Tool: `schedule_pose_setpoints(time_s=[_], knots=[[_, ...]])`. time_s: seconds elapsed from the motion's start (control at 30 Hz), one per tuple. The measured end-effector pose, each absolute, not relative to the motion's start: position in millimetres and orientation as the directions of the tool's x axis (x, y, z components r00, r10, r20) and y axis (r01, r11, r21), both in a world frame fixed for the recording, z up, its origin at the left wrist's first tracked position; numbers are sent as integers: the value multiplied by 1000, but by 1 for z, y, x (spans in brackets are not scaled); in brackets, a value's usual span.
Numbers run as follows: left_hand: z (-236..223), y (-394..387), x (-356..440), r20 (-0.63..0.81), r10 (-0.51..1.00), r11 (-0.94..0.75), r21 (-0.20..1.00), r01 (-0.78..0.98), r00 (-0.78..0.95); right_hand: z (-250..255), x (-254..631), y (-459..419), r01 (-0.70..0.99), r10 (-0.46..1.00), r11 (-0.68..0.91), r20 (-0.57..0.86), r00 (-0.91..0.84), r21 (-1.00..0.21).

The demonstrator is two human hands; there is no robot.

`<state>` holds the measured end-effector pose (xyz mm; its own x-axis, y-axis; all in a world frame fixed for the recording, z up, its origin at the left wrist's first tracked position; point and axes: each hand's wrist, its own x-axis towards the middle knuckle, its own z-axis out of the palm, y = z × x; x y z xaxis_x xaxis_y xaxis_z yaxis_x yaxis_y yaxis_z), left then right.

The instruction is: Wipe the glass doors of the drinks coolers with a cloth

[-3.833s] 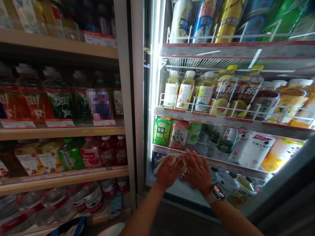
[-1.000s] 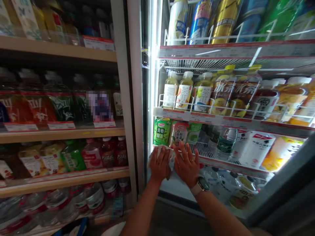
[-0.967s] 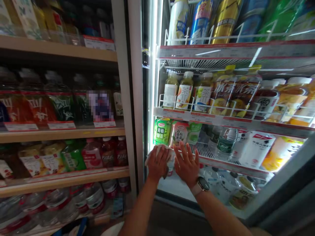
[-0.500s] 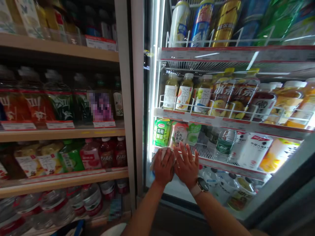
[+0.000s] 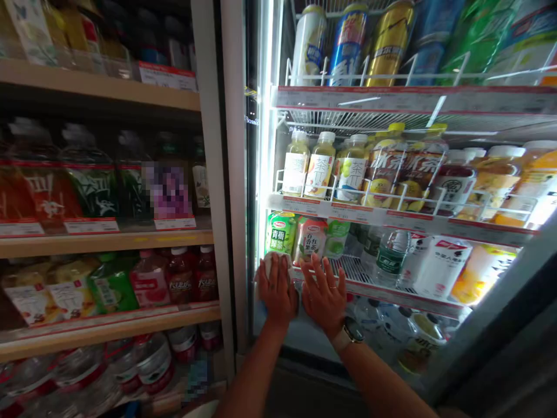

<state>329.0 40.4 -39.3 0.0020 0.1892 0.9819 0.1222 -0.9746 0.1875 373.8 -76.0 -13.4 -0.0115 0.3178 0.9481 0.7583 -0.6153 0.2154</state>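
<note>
My left hand (image 5: 277, 290) presses a light-coloured cloth (image 5: 273, 264) against the glass door (image 5: 300, 331) of a lit drinks fridge. Its fingers lie over the cloth, which hides part of the palm side. Just to the right, my right hand (image 5: 322, 293) rests against the glass with fingers spread and nothing in it. A watch (image 5: 351, 332) is on the right wrist. Behind the glass, near the left hand, stand a green tea carton (image 5: 279, 234) and a red-topped tea carton (image 5: 310, 238).
Inside the fridge, wire-fronted shelves hold cans (image 5: 348, 43), tea bottles (image 5: 319, 165) and a water bottle (image 5: 391, 255). A grey upright (image 5: 213, 145) separates it from open wooden shelving (image 5: 108, 241) on the left, stocked with bottles. The door's dark frame (image 5: 491, 325) slants at right.
My left hand has slid left and slightly up with the cloth, opening a gap from the right hand. The right hand stays flat on the glass, and the view has shifted a little.
</note>
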Motion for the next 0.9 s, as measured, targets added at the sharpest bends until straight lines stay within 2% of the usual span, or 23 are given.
schedule_pose_setpoints(time_s=[0.2,0.4,0.53,0.67,0.77,0.9], knots=[[-51,33,329,996,67,-989,58,137,62,-14,376,-77,766,327,-601,945,-25,229],[-33,52,315,991,-45,-991,-60,117,123,-13,372,-80,777,357,-584,934,-12,234],[-5,55,310,985,116,-981,93,172,129,4,367,-98,795,519,-539,853,53,279],[19,51,312,954,282,-949,263,172,99,40,375,-117,779,544,-519,839,-16,351],[27,46,317,940,336,-936,325,136,65,60,387,-122,747,555,-524,830,-65,409],[26,42,326,932,362,-925,362,112,-27,63,397,-120,702,562,-538,820,-113,466]])
